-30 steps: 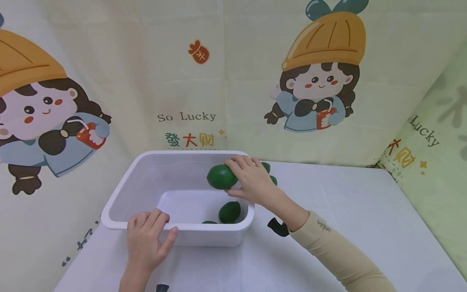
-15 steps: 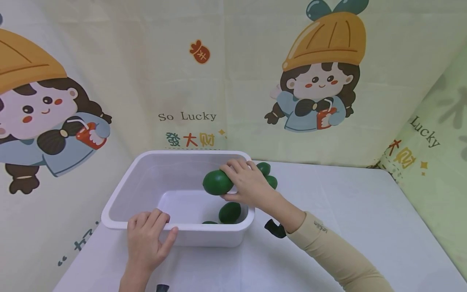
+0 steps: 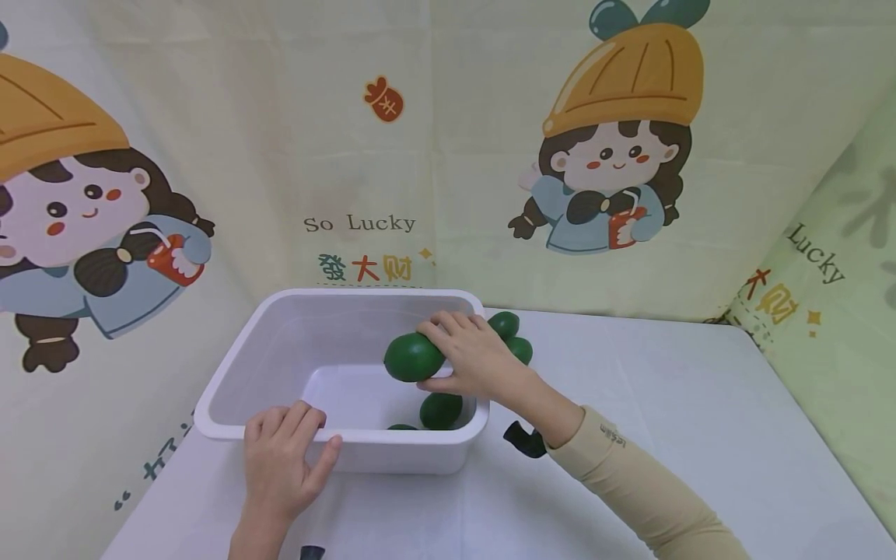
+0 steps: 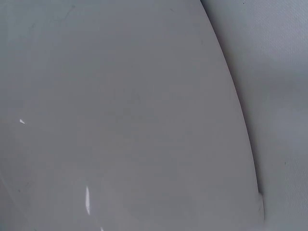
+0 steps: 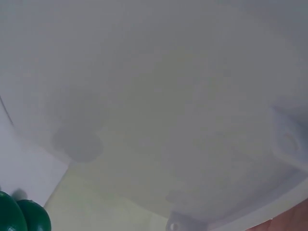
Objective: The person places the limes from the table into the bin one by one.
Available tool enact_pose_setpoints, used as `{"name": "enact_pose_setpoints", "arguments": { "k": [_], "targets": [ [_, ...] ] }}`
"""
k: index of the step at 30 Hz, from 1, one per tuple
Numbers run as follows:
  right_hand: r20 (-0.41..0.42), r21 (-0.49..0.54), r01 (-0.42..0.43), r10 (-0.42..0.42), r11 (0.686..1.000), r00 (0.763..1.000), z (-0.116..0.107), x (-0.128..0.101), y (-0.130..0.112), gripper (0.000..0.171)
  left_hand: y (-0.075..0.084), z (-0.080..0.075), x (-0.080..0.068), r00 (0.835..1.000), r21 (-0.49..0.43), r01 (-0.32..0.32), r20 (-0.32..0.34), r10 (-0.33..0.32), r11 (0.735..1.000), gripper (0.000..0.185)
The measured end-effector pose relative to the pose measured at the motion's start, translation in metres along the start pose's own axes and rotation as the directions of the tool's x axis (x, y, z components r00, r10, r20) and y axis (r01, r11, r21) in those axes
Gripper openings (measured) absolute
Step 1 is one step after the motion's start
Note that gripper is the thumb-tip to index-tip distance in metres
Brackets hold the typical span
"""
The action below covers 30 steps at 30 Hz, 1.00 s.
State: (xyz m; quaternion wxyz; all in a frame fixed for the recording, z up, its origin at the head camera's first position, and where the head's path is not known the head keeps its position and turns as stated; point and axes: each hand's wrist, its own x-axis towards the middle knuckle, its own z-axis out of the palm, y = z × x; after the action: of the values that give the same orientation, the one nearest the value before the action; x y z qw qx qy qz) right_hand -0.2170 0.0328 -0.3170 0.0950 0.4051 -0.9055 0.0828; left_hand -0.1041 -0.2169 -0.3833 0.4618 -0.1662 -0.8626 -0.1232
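A white plastic tub (image 3: 336, 293) stands on the table in the head view. My right hand (image 3: 472, 354) pinches a dark green lime (image 3: 413, 358) by its right end, thumb below and fingers above, over the tub's right half. Beneath it inside the tub lie another lime (image 3: 441, 411) and a sliver of a further lime (image 3: 402, 426), mostly hidden by the front wall. My left hand (image 3: 280, 459) grips the tub's front rim, fingers bent over the edge. The tub's pale wall (image 4: 134, 115) fills most of the left wrist view.
Right of the tub, partly behind my right hand, a lime (image 3: 505, 324) and another lime (image 3: 521, 349) sit on the white-covered table (image 3: 665, 404). A black object (image 3: 523, 439) shows by the right wrist. A printed cloth (image 3: 476, 179) hangs behind.
My right hand has moved a little left and down with the lime, farther over the tub. More of the limes outside now shows. The left hand has stayed put.
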Motion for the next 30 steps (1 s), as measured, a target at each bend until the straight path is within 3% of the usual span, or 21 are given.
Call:
{"name": "enact_pose_setpoints", "arguments": {
  "k": [8,30],
  "targets": [
    [-0.005,0.047,0.006,-0.005,0.999,1.000,-0.0015,0.0002,-0.0012,0.056,0.0004,0.0001,0.0005,1.000,-0.004,-0.007,-0.011,0.007,1.000,0.050],
    [-0.006,0.044,-0.041,0.042,0.998,0.999,-0.0072,-0.0037,0.0040,0.052,0.0017,0.0002,0.0003,1.000,-0.001,-0.016,-0.022,0.015,1.000,0.050]
  ]
}}
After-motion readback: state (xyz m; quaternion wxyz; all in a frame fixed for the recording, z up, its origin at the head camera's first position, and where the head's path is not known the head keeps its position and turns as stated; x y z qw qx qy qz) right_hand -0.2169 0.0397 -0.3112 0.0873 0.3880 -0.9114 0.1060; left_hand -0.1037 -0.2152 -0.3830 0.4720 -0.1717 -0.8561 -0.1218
